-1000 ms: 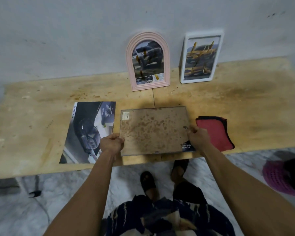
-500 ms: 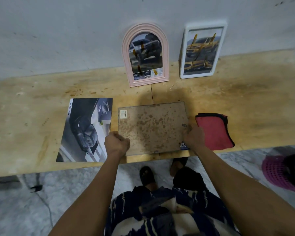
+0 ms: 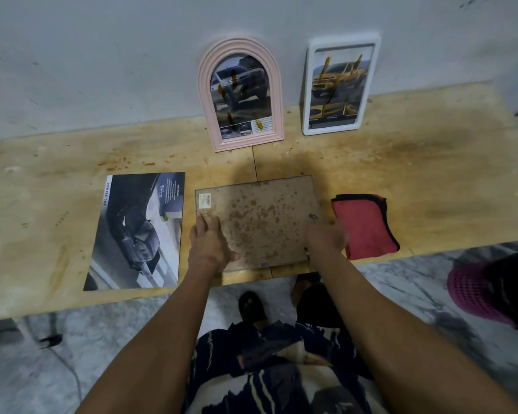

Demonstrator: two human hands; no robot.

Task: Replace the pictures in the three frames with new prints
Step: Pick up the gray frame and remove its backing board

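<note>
- Left hand (image 3: 211,240): palm down, fingers straight and lying together, pressed flat on the near-left part of the brown, stained rectangular frame back (image 3: 259,221). Thumb spread toward the near edge. No curl round anything; the hand lies open on the board.
- Left forearm runs up from the lower left of the view, wrist just over the frame's near-left corner.
- Right hand (image 3: 326,239): over the frame's near-right corner, blurred. Fingers reach toward the right edge; cannot tell whether they pinch the edge or only rest there.
- Right forearm comes in from the lower right, angled toward the middle.
- Frame back lies face down, flat on the pale, stained wooden tabletop (image 3: 431,180), close to the near edge. A small white barcode label (image 3: 204,201) sits in its far-left corner; a small metal hanger tab (image 3: 312,216) near the right edge.
- Just left of the frame, not touching: a glossy print of a dark car (image 3: 138,231), flat on the table, with lettering along its left margin.
- Just right of the frame: a folded red cloth with black trim (image 3: 365,227), flat on the table.
- Against the grey wall (image 3: 102,55) at the back: a pink arched frame (image 3: 240,94) holding a car picture, and to its right a white rectangular frame (image 3: 340,86) with a yellow car picture. Both lean upright, well apart from the hands.
- Floor level, far right: a pink mesh basket (image 3: 473,289), partly cut off.
</note>
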